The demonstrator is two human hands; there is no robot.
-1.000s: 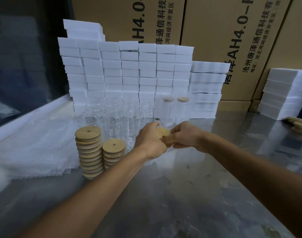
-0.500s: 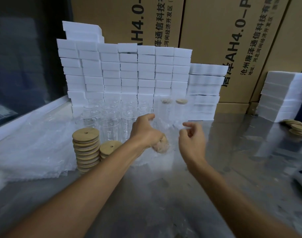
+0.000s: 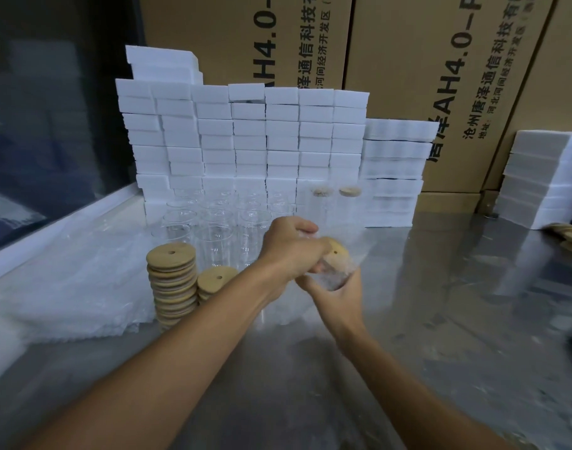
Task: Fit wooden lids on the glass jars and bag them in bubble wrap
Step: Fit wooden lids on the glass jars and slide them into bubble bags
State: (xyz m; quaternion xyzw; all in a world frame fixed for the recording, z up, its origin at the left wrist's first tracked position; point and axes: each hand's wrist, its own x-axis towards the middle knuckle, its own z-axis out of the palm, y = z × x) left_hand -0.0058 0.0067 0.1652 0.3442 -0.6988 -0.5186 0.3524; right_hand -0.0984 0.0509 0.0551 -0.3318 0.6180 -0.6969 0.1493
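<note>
Jar (image 3: 330, 277), clear glass, is held tilted in the air above the worktop (image 3: 440, 319), its mouth turned up and to the right and closed by a wooden lid (image 3: 336, 254) with a small hole in the face. Bubble wrap seems to lie round the glass, but the blur makes that uncertain.

Left hand (image 3: 291, 251): comes in from the lower left on a long straight forearm, knuckles up, wrist bent down. Grip closed, fingers curled over the jar's upper side and the near edge of the lid.

Right hand (image 3: 340, 297): directly beneath the left, palm up, forearm rising from the lower right. Grip is a curled cup under the jar's base and lower wall.

Left of the grip: two stacks of wooden lids (image 3: 172, 280), a tall one and a short one touching it, both standing on the worktop. Further left, a heap of bubble wrap bags (image 3: 67, 287).

Behind the grip: a block of open glass jars (image 3: 213, 222), and beyond them to the right two jars already lidded (image 3: 335, 193).

Behind those: a wall of white foam blocks (image 3: 245, 141) backed by cardboard cartons (image 3: 408, 60). Far right: another foam stack (image 3: 544, 180) and loose lids (image 3: 570, 235).
</note>
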